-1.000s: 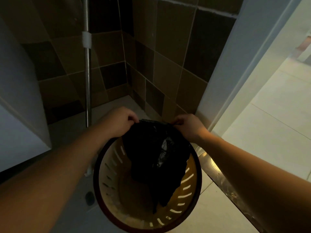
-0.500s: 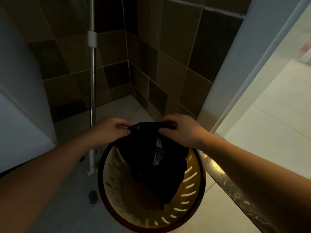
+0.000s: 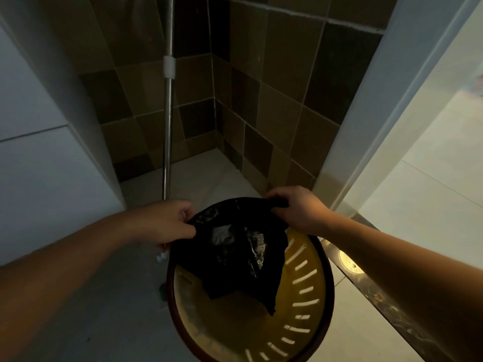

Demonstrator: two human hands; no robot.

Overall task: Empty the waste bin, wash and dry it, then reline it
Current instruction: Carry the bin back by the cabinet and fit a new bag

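Bin: round slotted yellow waste bin [image 3: 308,291] with a dark rim, standing on the tiled floor [image 3: 109,309] at the doorway
Liner: black bin bag [image 3: 235,257], its mouth stretched over the far rim, the rest sagging inside
Left hand [image 3: 167,223]: fingers curled, pinching the bag's left edge
Right hand [image 3: 295,207]: fingers curled round the bag's right edge at the rim
Behind: metal pole [image 3: 168,121] upright against brown wall tiles [image 3: 282,87]

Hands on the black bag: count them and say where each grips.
2. The left hand pinches the bag at its left edge; the right hand grips its top right edge.
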